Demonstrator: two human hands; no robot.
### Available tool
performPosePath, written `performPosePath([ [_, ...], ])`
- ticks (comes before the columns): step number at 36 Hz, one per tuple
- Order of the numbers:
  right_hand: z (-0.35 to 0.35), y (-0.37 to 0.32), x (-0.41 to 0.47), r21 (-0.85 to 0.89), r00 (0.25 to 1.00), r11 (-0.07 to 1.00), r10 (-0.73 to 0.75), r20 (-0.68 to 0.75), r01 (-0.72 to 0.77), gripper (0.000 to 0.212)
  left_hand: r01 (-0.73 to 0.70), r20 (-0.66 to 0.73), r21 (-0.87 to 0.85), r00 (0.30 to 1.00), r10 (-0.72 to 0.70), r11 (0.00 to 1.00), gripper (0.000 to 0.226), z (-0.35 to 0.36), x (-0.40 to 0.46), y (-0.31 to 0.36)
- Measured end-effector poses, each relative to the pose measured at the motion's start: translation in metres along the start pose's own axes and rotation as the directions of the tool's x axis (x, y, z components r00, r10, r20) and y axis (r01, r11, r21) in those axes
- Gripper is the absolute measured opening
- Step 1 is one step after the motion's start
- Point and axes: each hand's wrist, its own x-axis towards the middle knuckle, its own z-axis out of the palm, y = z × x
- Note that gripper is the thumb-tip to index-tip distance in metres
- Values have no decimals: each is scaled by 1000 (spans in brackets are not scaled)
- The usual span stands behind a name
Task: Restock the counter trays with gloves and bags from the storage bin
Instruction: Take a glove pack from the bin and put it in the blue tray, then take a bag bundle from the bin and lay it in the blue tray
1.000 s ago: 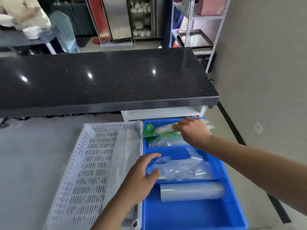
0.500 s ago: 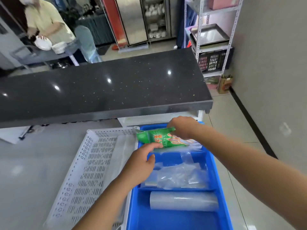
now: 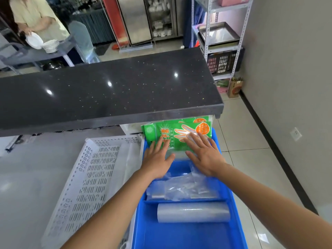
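Head view. Blue plastic divided tray [image 3: 181, 236] sits at the floor-side end of the counter, three compartments front to back. Far compartment: green printed glove packets [image 3: 179, 134], stacked, top one printed with an orange hand outline, lying tilted against the far wall, part of the stack tucked under the counter overhang. Middle compartment: loose crumpled clear plastic bags [image 3: 183, 189], piled across the full width. Near compartment: one roll of clear plastic film bags [image 3: 193, 212] lying crosswise, bare blue floor in front of it.

Left hand [image 3: 158, 159] flat, fingers spread, palm down on the left part of the glove packets. Right hand [image 3: 204, 155] likewise flat and spread on the right part. Neither hand closes around anything; both just press on the top packet.

White perforated plastic basket [image 3: 86, 177] sits touching the blue tray's left wall, only a thin clear sheet visible along its right side.

Black speckled stone countertop [image 3: 107, 90] overhangs the far end of both containers, so headroom there is tight. Open tiled floor to the right, up to a grey wall. Behind the counter: metal shelving rack [image 3: 222, 33] with steel trays, and a person in a pale yellow shirt [image 3: 37, 18] handling white plates.
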Motion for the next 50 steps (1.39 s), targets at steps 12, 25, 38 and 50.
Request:
performPosePath([
  [12, -10, 6, 5, 44, 995, 997, -71, 73, 68, 55, 47, 54, -75, 998, -43, 996, 70, 5, -18, 6],
  [25, -32, -33, -53, 376, 998, 927, 20, -65, 6, 63, 131, -152, -408, 966, -209, 904, 65, -16, -128, 11],
  [38, -13, -168, -161, 495, 995, 867, -5, -101, 54, 60, 193, -179, -491, 932, -315, 850, 67, 14, -272, -44],
  [50, 76, -328, -242, 430, 965, 892, -222, 142, 142, 58, 304, -96, -678, 866, -491, 669, 74, 74, -433, -179],
])
